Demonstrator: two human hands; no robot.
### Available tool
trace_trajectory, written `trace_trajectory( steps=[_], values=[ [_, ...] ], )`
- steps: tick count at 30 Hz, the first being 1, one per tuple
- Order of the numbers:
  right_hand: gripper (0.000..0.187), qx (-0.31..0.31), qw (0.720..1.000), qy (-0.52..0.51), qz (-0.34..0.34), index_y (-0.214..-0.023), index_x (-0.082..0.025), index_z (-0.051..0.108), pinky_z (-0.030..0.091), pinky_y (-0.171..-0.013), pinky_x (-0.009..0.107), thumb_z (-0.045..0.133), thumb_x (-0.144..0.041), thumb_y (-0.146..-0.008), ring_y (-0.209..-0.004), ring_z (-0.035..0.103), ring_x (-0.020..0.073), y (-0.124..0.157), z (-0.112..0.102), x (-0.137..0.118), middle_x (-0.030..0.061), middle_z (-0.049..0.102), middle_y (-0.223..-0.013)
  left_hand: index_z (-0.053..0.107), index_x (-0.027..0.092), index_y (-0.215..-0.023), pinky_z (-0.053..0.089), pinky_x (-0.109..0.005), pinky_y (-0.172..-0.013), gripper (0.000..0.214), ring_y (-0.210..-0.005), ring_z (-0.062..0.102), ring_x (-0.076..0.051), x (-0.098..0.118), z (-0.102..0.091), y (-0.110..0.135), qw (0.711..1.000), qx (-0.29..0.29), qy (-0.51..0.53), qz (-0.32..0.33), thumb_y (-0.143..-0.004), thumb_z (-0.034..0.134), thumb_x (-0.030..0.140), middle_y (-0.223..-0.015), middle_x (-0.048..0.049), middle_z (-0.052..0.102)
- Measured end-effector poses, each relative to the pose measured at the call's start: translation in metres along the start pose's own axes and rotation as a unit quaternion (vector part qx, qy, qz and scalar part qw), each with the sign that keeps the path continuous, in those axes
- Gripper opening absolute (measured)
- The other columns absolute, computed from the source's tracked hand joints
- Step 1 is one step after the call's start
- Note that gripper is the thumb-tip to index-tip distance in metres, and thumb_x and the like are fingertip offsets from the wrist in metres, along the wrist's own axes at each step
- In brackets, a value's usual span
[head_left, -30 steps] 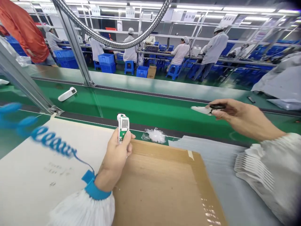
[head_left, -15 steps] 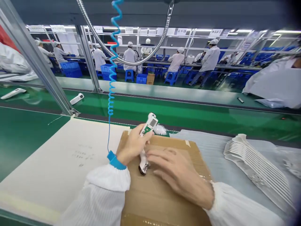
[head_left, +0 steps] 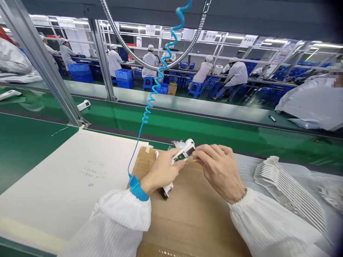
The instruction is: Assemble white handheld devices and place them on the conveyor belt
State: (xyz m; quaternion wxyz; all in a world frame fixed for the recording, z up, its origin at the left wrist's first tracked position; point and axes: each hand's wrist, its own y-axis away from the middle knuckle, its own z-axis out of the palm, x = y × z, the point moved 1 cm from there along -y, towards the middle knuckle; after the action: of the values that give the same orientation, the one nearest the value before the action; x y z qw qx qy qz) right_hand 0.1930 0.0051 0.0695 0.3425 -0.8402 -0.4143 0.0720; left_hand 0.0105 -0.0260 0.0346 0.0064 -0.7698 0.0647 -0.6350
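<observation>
My left hand is wrapped round a white handheld device, whose open face shows a dark screen and a green circuit board. At the screen end, the fingers of my right hand are pinched together against the device's edge; whatever they may hold is hidden. Beneath my left wrist a white part with a black end lies on the cardboard, partly covered by the hand. A blue wrist strap with a coiled cord circles my left wrist. Behind the device sits some crumpled clear plastic.
Several nested white shells lie to the right on foam sheeting. A white board covers the left side. The coiled blue cord hangs in front, near a metal hose. A green conveyor runs beyond; co-workers sit farther back.
My right hand has risen from beside the lower part to the device's screen end, and its fingers have closed. My left hand has tilted the device to the right and lowered it slightly.
</observation>
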Motion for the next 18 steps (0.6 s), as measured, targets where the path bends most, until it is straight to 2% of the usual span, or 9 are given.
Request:
trace_trajectory(
  steps=[3, 7, 9, 11, 12, 14, 16, 18],
  values=[
    [0.019, -0.005, 0.993, -0.095, 0.068, -0.087, -0.024, 0.057, 0.036, -0.077, 0.037, 0.048, -0.012, -0.099, -0.081, 0.061, 0.018, -0.004, 0.006, -0.001, 0.0012, 0.072, -0.094, 0.067, 0.02, -0.116, 0.04, -0.025, -0.056, 0.029, -0.059, 0.051, -0.012, 0.0, -0.005, -0.003, 0.999, 0.038, 0.03, -0.015, -0.089, 0.06, 0.028, -0.082, -0.003, 0.064],
    [0.007, 0.005, 0.948, -0.231, 0.217, -0.088, -0.024, 0.06, 0.042, -0.069, 0.033, 0.059, -0.023, -0.095, -0.078, 0.059, 0.0186, -0.018, 0.02, -0.001, 0.002, 0.067, -0.091, 0.064, 0.017, -0.117, 0.038, -0.023, -0.051, 0.03, -0.055, 0.048, -0.009, 0.004, -0.006, -0.003, 0.996, 0.006, 0.088, -0.034, -0.089, 0.061, 0.029, -0.079, -0.0001, 0.058],
    [0.007, 0.016, 0.929, -0.263, 0.261, -0.086, -0.024, 0.061, 0.043, -0.066, 0.032, 0.062, -0.026, -0.093, -0.075, 0.059, 0.0181, -0.023, 0.026, -0.003, 0.0013, 0.066, -0.088, 0.063, 0.016, -0.118, 0.038, -0.023, -0.05, 0.032, -0.055, 0.047, -0.009, 0.006, -0.006, -0.003, 0.993, 0.005, 0.106, -0.043, -0.089, 0.061, 0.029, -0.078, 0.0011, 0.055],
    [0.005, 0.032, 0.921, -0.27, 0.278, -0.089, -0.024, 0.062, 0.042, -0.061, 0.031, 0.063, -0.027, -0.092, -0.075, 0.06, 0.0181, -0.025, 0.03, -0.002, 0.0013, 0.067, -0.088, 0.063, 0.017, -0.12, 0.038, -0.023, -0.05, 0.033, -0.055, 0.047, -0.009, 0.005, -0.007, -0.003, 0.994, 0.008, 0.102, -0.044, -0.089, 0.061, 0.029, -0.077, 0.0015, 0.055],
    [0.004, 0.042, 0.924, -0.267, 0.269, -0.093, -0.024, 0.063, 0.042, -0.06, 0.031, 0.063, -0.027, -0.093, -0.075, 0.06, 0.018, -0.026, 0.03, -0.002, 0.0016, 0.068, -0.09, 0.063, 0.018, -0.122, 0.039, -0.024, -0.052, 0.034, -0.056, 0.048, -0.01, 0.005, -0.008, -0.003, 0.995, 0.01, 0.089, -0.038, -0.09, 0.06, 0.029, -0.078, 0.001, 0.056],
    [0.005, 0.058, 0.95, -0.228, 0.205, -0.099, -0.024, 0.064, 0.042, -0.065, 0.032, 0.062, -0.025, -0.094, -0.078, 0.061, 0.0179, -0.027, 0.029, 0.002, 0.0022, 0.07, -0.095, 0.064, 0.02, -0.124, 0.044, -0.026, -0.06, 0.035, -0.066, 0.054, -0.012, 0.004, -0.009, -0.003, 0.999, 0.022, 0.039, -0.01, -0.09, 0.06, 0.026, -0.087, -0.0016, 0.063],
    [0.007, 0.065, 0.984, -0.13, 0.102, -0.098, -0.026, 0.065, 0.04, -0.077, 0.037, 0.061, -0.022, -0.096, -0.079, 0.061, 0.018, -0.029, 0.025, 0.007, 0.0008, 0.073, -0.096, 0.066, 0.023, -0.123, 0.046, -0.029, -0.073, 0.034, -0.08, 0.058, -0.016, 0.003, -0.01, -0.002, 0.999, 0.035, -0.018, 0.025, -0.09, 0.059, 0.023, -0.098, -0.0032, 0.068],
    [0.014, 0.063, 0.997, -0.024, 0.021, -0.09, -0.027, 0.065, 0.034, -0.084, 0.04, 0.058, -0.017, -0.098, -0.08, 0.06, 0.0181, -0.032, 0.02, 0.011, -0.0025, 0.075, -0.092, 0.068, 0.025, -0.12, 0.045, -0.03, -0.078, 0.032, -0.085, 0.059, -0.018, 0.004, -0.01, -0.001, 0.998, 0.035, -0.047, 0.037, -0.09, 0.058, 0.022, -0.098, -0.0026, 0.069]
  ],
)
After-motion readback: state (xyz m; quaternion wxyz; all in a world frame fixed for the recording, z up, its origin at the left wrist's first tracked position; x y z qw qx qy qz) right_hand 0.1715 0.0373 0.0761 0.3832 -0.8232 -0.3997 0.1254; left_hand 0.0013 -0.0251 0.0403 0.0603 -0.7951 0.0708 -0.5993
